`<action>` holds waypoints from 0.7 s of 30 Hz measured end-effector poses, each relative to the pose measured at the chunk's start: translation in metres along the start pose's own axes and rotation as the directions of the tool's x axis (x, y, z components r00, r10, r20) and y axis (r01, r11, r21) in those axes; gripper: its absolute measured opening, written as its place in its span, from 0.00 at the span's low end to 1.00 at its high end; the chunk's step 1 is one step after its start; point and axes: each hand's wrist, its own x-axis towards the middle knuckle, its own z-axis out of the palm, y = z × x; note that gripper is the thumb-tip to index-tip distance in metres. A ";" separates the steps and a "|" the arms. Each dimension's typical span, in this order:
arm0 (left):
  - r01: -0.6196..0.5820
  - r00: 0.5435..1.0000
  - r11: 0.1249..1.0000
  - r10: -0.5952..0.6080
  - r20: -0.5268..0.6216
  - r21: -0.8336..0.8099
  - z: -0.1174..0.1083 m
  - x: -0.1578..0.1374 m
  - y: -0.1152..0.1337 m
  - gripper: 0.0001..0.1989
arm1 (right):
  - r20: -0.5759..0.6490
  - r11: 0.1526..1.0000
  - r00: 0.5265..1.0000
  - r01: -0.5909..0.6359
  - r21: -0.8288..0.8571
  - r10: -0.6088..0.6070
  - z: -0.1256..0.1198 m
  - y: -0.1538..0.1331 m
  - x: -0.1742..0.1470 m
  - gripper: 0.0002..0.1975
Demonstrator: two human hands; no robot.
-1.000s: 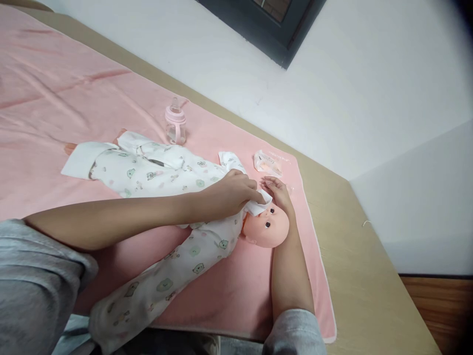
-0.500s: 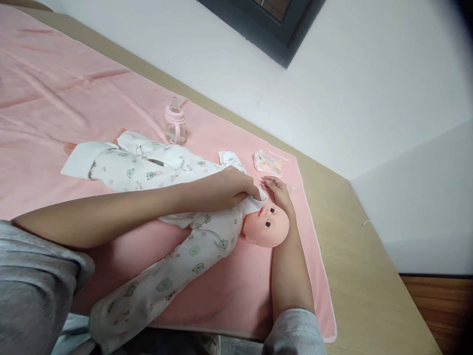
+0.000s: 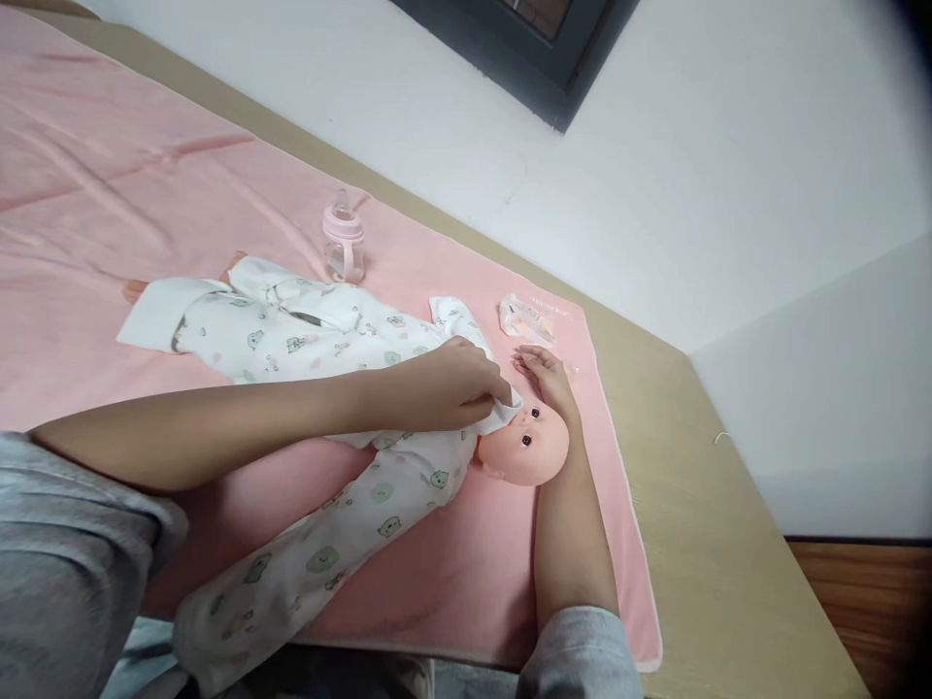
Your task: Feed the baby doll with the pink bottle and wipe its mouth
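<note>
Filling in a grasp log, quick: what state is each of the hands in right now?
Left hand: closed, holding a white cloth.
Right hand: open, loosely curled, nothing visible in it.

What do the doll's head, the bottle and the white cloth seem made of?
Doll's head: probably smooth vinyl or plastic, given its soft sheen. Bottle: see-through body, glass or plastic; pink collar likely plastic. White cloth: matte and softly folded, perhaps cotton or tissue.
</note>
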 end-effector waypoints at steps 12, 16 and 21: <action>-0.040 0.997 0.999 0.040 -0.062 -0.003 0.019 0.001 -0.008 0.07 | -0.010 1.000 1.000 0.005 0.001 -0.005 0.001 0.000 0.000 0.18; -0.027 0.996 0.999 0.024 -0.083 -0.032 0.019 0.001 -0.006 0.06 | -0.017 1.000 1.000 0.005 -0.006 -0.005 0.003 -0.002 -0.001 0.18; 0.000 0.992 1.000 -0.003 -0.125 -0.024 0.017 0.002 -0.006 0.05 | -0.016 1.000 1.000 0.004 -0.023 -0.005 0.006 -0.007 -0.007 0.16</action>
